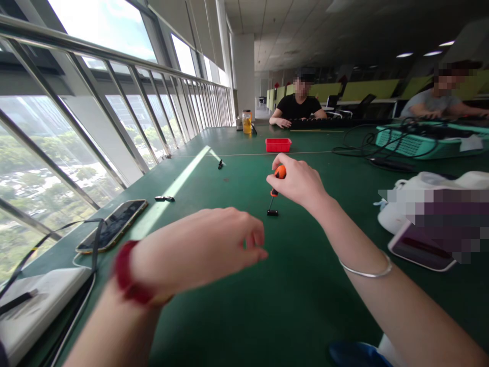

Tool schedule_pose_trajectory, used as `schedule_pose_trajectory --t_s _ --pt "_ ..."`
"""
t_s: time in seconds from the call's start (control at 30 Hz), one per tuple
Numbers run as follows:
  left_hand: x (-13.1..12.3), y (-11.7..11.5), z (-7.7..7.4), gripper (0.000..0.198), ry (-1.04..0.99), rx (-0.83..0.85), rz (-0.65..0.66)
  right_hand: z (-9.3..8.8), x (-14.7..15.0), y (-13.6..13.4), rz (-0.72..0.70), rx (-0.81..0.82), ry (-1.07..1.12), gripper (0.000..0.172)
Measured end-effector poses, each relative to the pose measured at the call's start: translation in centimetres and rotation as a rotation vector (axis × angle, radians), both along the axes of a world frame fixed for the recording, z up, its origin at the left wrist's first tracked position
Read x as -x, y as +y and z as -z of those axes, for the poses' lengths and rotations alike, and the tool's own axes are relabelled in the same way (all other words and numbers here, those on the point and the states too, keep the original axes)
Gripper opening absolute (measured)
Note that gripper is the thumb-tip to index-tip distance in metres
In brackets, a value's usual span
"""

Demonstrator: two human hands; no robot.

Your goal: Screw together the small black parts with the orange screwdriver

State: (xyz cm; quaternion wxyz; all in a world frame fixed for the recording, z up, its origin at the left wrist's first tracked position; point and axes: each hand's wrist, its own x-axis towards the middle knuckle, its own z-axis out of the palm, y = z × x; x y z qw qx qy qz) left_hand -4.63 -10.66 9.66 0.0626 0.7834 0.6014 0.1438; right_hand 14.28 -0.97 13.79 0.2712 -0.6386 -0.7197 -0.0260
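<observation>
My right hand (300,181) is wrapped round the orange and black handle of a screwdriver (274,192). Its thin shaft points down, and the tip meets a small black piece (272,213) on the green table (244,316); whether it sits in a screw is too small to tell. Nearer to me, my left hand (202,244) hovers over the table, slightly blurred. Its fingers are loosely curled, with a gap between thumb and forefinger and nothing visible in them. Another small black piece (165,199) lies left of it, and a third black piece (220,164) lies farther off.
A red tray (278,145) and a jar (247,122) stand farther back. Left are a phone (114,227), cables and a white box (46,306). Right are a teal basket (420,145), a white bag (397,204) and another phone (420,250). Two people sit beyond.
</observation>
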Motion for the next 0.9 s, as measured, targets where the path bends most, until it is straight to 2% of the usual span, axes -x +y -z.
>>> schedule_pose_trajectory --t_s 0.03,0.07,0.1,0.13,0.17,0.23,0.3,0.33,0.4,0.5,0.63,0.77,0.9 --pt "-1.4 2.6 -1.8 0.021 0.099 0.109 0.048 0.0 0.0 0.0 -0.01 0.002 0.002 0.021" --pt "-2.7 4.9 -2.8 0.022 0.163 0.118 -0.001 -0.1 0.0 -0.1 -0.018 0.003 0.001 0.022" --pt "-3.8 6.7 -2.8 0.024 0.176 0.072 -0.067 -0.1 0.0 -0.1 -0.019 0.002 -0.003 0.021" --pt "-4.6 8.1 -1.9 0.031 0.141 0.023 -0.063 -0.1 0.0 -0.1 -0.014 -0.001 -0.01 0.019" --pt "-5.3 9.1 -0.5 0.039 0.063 0.005 -0.022 -0.1 -0.1 -0.1 -0.011 -0.002 -0.02 0.02" --pt "-6.0 10.5 3.1 0.048 -0.119 0.045 0.071 -0.1 -0.2 -0.1 -0.012 0.001 -0.036 0.029" --pt "-6.2 11.2 6.2 0.044 -0.25 0.014 0.027 -0.2 -0.3 0.0 -0.014 0.0 -0.042 0.031" --pt "-6.3 11.4 7.3 0.038 -0.291 -0.018 0.017 -0.2 -0.3 0.0 -0.014 -0.003 -0.041 0.027" --pt "-6.3 11.7 8.2 0.024 -0.346 -0.062 0.008 -0.2 -0.3 -0.1 -0.016 -0.01 -0.031 0.016" --pt "-6.3 12.0 8.1 0.014 -0.369 -0.076 0.013 -0.2 -0.2 -0.1 -0.036 -0.008 -0.005 0.018" --pt "-6.3 12.2 7.8 0.013 -0.37 -0.07 0.024 -0.1 -0.1 -0.1 -0.044 0.005 -0.008 0.036" --pt "-5.9 12.5 7.9 0.013 -0.353 -0.053 0.079 -0.1 -0.1 -0.1 -0.034 -0.02 -0.009 0.016" --pt "-5.7 12.8 8.0 0.014 -0.345 -0.053 0.117 -0.1 0.1 -0.2 -0.046 -0.023 -0.01 0.022"
